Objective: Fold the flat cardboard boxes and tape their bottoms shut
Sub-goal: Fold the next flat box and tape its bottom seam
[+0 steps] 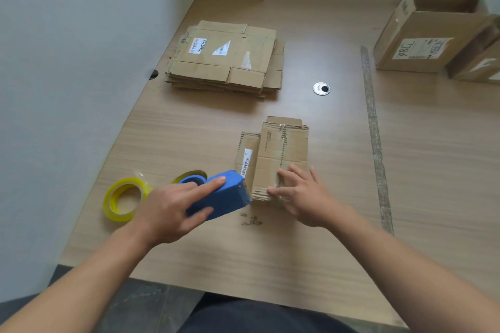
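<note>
A small folded cardboard box (pixel 281 151) stands on the wooden table (pixel 189 138), its closed flaps facing up. My right hand (pixel 300 192) lies flat on its near end, fingers spread, pressing the flaps. My left hand (pixel 173 208) grips a blue tape dispenser (pixel 221 197) whose front edge touches the box's near left corner. A stack of flat cardboard boxes (pixel 227 57) lies further back on the table.
A yellow-cored roll of clear tape (pixel 123 199) lies left of my left hand. Two assembled open boxes (pixel 430 32) stand at the far right. A metal cable grommet (pixel 321 88) and a strip of old tape (pixel 374 130) mark the table. A wall runs along the left.
</note>
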Tool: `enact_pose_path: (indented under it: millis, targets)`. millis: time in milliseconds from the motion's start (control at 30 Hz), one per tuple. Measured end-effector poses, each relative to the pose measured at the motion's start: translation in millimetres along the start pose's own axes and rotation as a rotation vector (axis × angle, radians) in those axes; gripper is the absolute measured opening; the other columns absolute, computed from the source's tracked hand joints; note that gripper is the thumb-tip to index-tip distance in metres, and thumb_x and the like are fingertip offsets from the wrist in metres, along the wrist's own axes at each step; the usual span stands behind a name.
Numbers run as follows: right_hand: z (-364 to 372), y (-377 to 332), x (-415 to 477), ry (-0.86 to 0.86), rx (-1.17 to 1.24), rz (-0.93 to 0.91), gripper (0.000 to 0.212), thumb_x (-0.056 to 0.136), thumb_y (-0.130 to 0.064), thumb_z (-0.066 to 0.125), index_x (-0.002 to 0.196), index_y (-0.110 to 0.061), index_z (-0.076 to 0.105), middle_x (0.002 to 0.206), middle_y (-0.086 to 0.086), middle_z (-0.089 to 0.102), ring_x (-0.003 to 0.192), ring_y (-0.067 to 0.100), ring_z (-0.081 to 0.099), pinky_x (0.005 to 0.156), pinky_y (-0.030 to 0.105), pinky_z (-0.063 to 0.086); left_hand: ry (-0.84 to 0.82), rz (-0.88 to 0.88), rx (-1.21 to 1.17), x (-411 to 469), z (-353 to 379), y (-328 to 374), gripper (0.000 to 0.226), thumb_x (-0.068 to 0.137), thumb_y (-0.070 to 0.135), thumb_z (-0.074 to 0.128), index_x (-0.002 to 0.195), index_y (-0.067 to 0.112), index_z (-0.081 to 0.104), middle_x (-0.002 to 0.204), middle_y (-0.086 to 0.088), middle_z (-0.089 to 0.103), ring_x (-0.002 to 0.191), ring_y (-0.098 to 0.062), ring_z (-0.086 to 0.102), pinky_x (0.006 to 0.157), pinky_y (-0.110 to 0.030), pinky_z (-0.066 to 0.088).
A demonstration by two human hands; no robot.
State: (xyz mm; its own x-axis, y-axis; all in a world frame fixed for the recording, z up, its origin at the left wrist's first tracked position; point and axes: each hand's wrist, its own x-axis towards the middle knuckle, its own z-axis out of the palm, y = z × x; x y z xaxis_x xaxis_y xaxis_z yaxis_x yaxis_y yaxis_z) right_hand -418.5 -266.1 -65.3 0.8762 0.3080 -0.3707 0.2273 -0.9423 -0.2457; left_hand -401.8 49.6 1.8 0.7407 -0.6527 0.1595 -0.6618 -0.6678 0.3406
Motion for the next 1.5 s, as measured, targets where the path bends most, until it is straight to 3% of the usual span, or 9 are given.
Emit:
enact_pose_path:
  millis: [200,367,500,633,800,1000,1133,1300,1500]
  targets:
    - [-33,-15,8,0.212,0.668,-0.050,0.063,0.095,-0.039,0.063,0.151,-0.037,0.035,0.158,-0.008,0.035,0.148,0.009,0.023,0.121,0.037,0.022,0.011,0.133,0.008,11,-4,3,0.055,0.088,0.035,0.059,0.141,0.024,0.049,0.073,0.008,0.050,0.065,-0.010,0.044,0.056,-0.019,0.030]
    - [-37,-30,12,0.038,1.132,-0.078,0.053,0.096,-0.029,0.064,0.142,-0.047,0.043,0.150,-0.016,0.044,0.135,0.000,0.042,0.108,0.028,0.041,-0.062,0.233,-0.026,22,-8,11,0.055,0.089,0.034,0.061,0.142,0.024,0.049,0.074,0.008,0.050,0.064,-0.010,0.043,0.061,-0.016,0.025]
    - [-35,-26,12,0.143,1.163,0.008,0.005,0.095,-0.019,0.066,0.094,-0.020,0.071,0.111,0.005,0.071,0.110,0.015,0.064,0.103,0.044,0.047,-0.096,0.228,-0.052,28,-10,12,0.056,0.089,0.035,0.060,0.143,0.026,0.046,0.072,0.006,0.052,0.060,-0.014,0.047,0.057,-0.020,0.030]
    - [-34,-20,-2,0.235,1.145,0.016,0.015,0.093,-0.018,0.069,0.079,-0.023,0.065,0.094,0.001,0.067,0.092,0.011,0.061,0.090,0.034,0.047,-0.161,0.201,-0.071,31,-8,12,0.058,0.088,0.039,0.057,0.144,0.032,0.042,0.075,0.006,0.060,0.060,-0.014,0.054,0.051,-0.023,0.041]
    - [-22,-10,-21,0.300,1.103,0.099,0.017,0.093,-0.019,0.068,0.077,-0.022,0.062,0.106,-0.007,0.055,0.102,0.007,0.056,0.089,0.026,0.044,-0.330,0.041,-0.239,39,-5,16,0.061,0.088,0.053,0.052,0.145,0.056,0.030,0.110,0.028,0.065,0.081,0.006,0.059,0.069,-0.017,0.048]
    - [3,14,-53,0.474,1.192,0.263,0.015,0.092,-0.006,0.066,0.078,-0.003,0.061,0.106,0.007,0.056,0.100,0.014,0.057,0.095,0.038,0.045,-0.518,-0.094,-0.294,52,-12,6,0.061,0.078,0.067,0.048,0.134,0.076,0.023,0.123,0.028,0.063,0.096,-0.001,0.063,0.083,-0.027,0.050]
    - [25,32,-77,0.508,1.288,0.416,0.017,0.094,-0.006,0.063,0.078,-0.001,0.059,0.106,0.006,0.055,0.092,0.017,0.058,0.086,0.041,0.052,-0.682,-0.209,-0.329,56,-26,-5,0.056,0.075,0.060,0.055,0.125,0.078,0.036,0.120,0.045,0.053,0.107,0.010,0.054,0.083,-0.016,0.042]
    - [39,27,-76,0.459,1.370,0.490,0.019,0.097,-0.007,0.059,0.079,-0.012,0.057,0.110,0.014,0.057,0.088,0.017,0.057,0.068,0.027,0.056,-0.704,-0.299,-0.257,75,-26,-8,0.052,0.071,0.050,0.055,0.119,0.067,0.049,0.116,0.030,0.062,0.103,0.003,0.058,0.082,-0.014,0.042]
    - [47,22,-67,0.456,1.233,0.564,0.013,0.098,-0.012,0.058,0.086,-0.009,0.059,0.112,0.026,0.057,0.080,0.020,0.060,0.072,0.038,0.059,-0.749,-0.367,-0.152,86,-16,-7,0.055,0.066,0.051,0.053,0.119,0.068,0.049,0.119,0.021,0.064,0.104,-0.008,0.059,0.094,-0.032,0.048]
